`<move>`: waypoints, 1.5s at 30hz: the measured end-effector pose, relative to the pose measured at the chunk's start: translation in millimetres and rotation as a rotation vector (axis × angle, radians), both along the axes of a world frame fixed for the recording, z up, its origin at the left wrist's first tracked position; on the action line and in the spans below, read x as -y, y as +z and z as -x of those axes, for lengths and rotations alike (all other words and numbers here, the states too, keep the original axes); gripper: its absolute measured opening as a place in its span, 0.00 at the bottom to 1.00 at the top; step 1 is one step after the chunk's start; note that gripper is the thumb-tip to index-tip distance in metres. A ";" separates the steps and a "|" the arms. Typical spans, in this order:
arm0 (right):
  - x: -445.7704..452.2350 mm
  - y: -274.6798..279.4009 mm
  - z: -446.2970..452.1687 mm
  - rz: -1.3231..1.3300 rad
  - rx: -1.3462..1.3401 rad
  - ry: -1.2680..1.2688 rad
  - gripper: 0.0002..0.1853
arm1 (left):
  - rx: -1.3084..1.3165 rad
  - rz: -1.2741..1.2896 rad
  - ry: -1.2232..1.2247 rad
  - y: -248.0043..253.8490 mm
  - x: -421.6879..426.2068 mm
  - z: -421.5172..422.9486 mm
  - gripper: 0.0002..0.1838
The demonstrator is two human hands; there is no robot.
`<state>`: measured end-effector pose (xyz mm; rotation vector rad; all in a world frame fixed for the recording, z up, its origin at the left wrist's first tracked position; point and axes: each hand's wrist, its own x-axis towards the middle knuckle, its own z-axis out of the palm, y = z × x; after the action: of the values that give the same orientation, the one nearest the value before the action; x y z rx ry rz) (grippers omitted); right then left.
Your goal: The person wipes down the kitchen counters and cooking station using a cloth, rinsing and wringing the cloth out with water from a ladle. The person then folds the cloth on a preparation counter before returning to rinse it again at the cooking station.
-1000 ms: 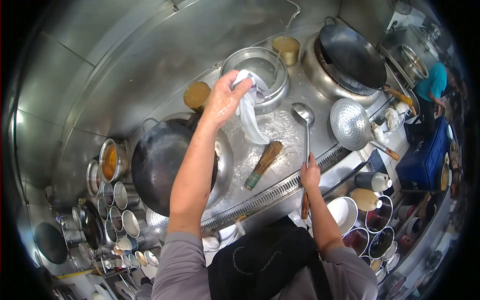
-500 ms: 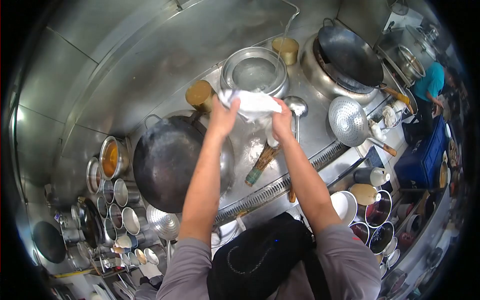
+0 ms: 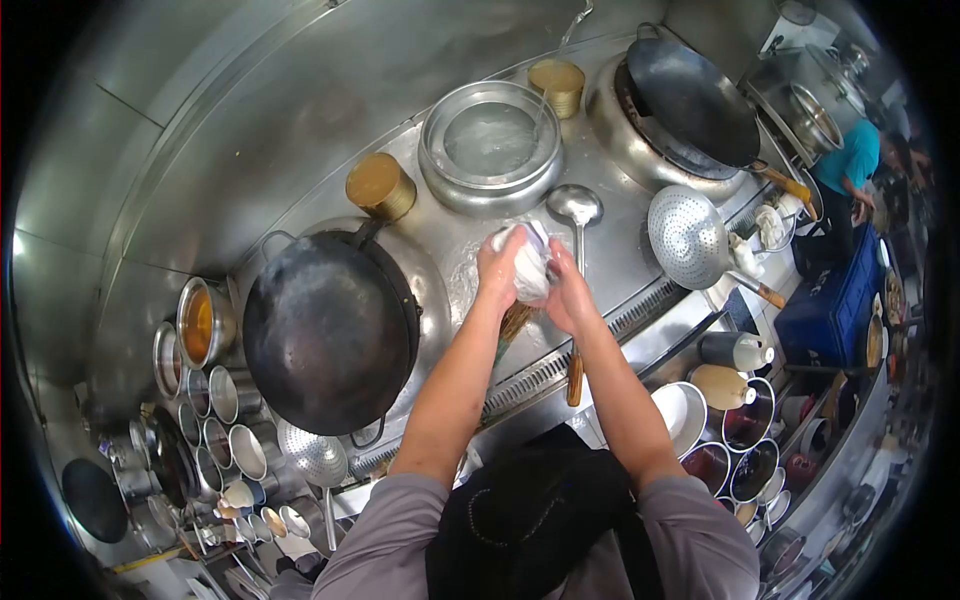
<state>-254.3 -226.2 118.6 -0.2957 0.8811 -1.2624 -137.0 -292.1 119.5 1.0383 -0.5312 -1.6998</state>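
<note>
A white cloth (image 3: 528, 262) is bunched between my left hand (image 3: 501, 268) and my right hand (image 3: 567, 290), both closed on it. The hands are above the wet steel counter, in front of a round metal basin (image 3: 491, 140) of water. Beneath them lies a bamboo brush (image 3: 517, 318), partly hidden by the hands and forearms. Just right of the hands, a ladle (image 3: 575, 205) rests on the counter with its wooden handle toward me. Water runs in a thin stream into the basin.
A dark wok (image 3: 330, 330) sits at left, another (image 3: 692, 105) at upper right. Near the basin stand two tins (image 3: 380, 188) (image 3: 557, 88). A perforated skimmer (image 3: 688, 238) lies at right. Sauce pots (image 3: 748, 415) line the lower right. A person in teal (image 3: 857, 158) stands far right.
My right hand has let go of the ladle and taken hold of the cloth. Both hands have moved closer to me, and the hanging, then stretched cloth is now bunched.
</note>
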 end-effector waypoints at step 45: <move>21.7 -22.5 -30.8 0.172 -1.334 0.244 0.35 | 0.751 0.407 -0.149 23.5 5.8 11.4 0.31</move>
<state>-223.5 -247.8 96.2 -1.4311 1.7646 -0.8006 -148.4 -297.9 143.0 1.3331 -1.3992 -1.1984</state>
